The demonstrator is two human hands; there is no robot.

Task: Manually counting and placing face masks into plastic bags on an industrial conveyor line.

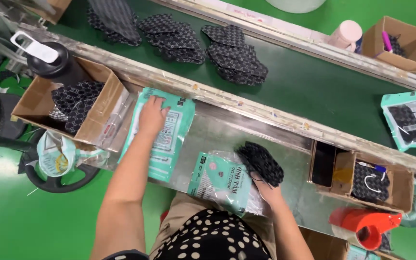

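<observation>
My left hand (151,115) lies flat with fingers spread on a stack of teal and clear pouches (169,139) on the metal shelf (227,137). A bunch of black patterned masks (261,162) sits in my right hand (266,190), its end at the mouth of one teal pouch (220,180) lying in front of me. Part of that pouch is hidden under my wrist.
A cardboard box with black masks (75,103) stands left of the pouch stack. Piles of black masks (237,53) lie on the green belt (314,82), and a filled pouch (408,120) at its right. A second box (367,180) and a red tape roll (364,226) sit right.
</observation>
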